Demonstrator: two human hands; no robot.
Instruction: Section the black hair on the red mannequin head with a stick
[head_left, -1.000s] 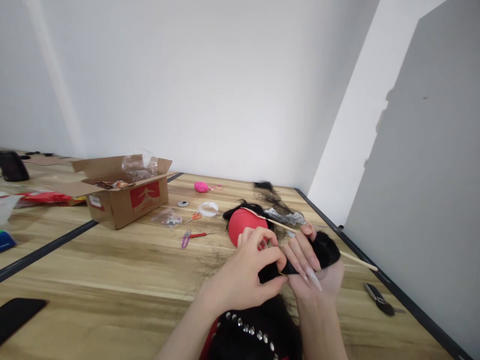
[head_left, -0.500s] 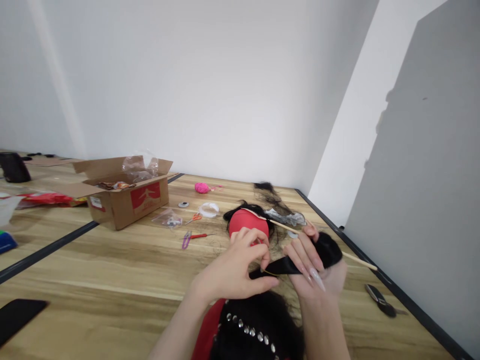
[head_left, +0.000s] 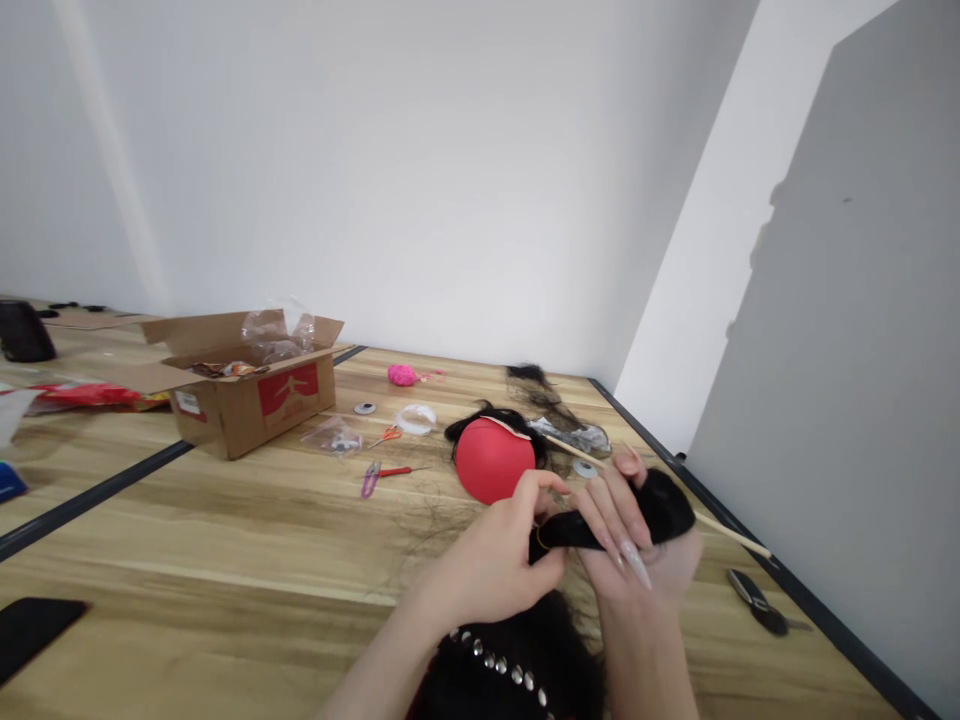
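Observation:
My right hand (head_left: pixel 619 535) is wrapped round a lock of black hair (head_left: pixel 574 530), whose thick looped part bulges out beyond the fingers. My left hand (head_left: pixel 506 560) has its thumb and fingers around the lock's other end, beside a thin yellowish band (head_left: pixel 541 537). Below both hands sits a mass of black hair with a row of silver studs (head_left: pixel 502 662). Just past my left fingers, a smooth red dome (head_left: pixel 495 458) rests on the table with black hair behind it. A thin wooden stick (head_left: pixel 731 535) passes behind my right hand.
An open cardboard box (head_left: pixel 255 405) stands at left. Between it and the dome lie orange-handled scissors (head_left: pixel 388 434), a red-handled pointed tool (head_left: pixel 396 471), a white ring (head_left: pixel 416 419) and pink yarn (head_left: pixel 402 375). A black hair clipper-like item (head_left: pixel 757 600) lies right; a dark flat object (head_left: pixel 37 635) lies left.
My left hand has shifted right and down, its fingers closing in around the hair at the band. More of the red dome shows. My right hand keeps its grip.

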